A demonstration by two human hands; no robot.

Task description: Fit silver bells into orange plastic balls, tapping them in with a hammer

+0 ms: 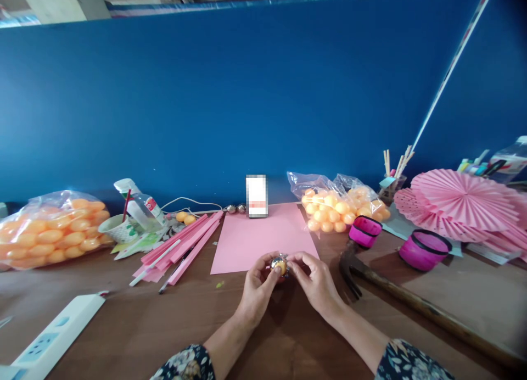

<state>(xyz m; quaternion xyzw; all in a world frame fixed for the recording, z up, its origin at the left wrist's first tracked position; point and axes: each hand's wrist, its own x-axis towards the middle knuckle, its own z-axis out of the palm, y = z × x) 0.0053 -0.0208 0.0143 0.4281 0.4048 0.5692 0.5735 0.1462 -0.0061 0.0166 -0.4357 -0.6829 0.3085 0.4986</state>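
Observation:
Between both hands, above the near edge of a pink paper sheet, is a small round ball with a shiny silver covering and a yellow-orange patch showing. My left hand is closed around its left side, thumb across the front. With thumb and forefinger, my right hand pinches the covering at the ball's right edge. What exactly lies in the right fingertips is too small to make out. Two similar silver balls rest at the sheet's far left corner, beside a phone-like upright object.
On the left are a bag of orange balls, a paper cup, pink paper strips and a power strip. To the right lie another ball bag, a long-handled hammer, magenta mesh bands and pink paper fans.

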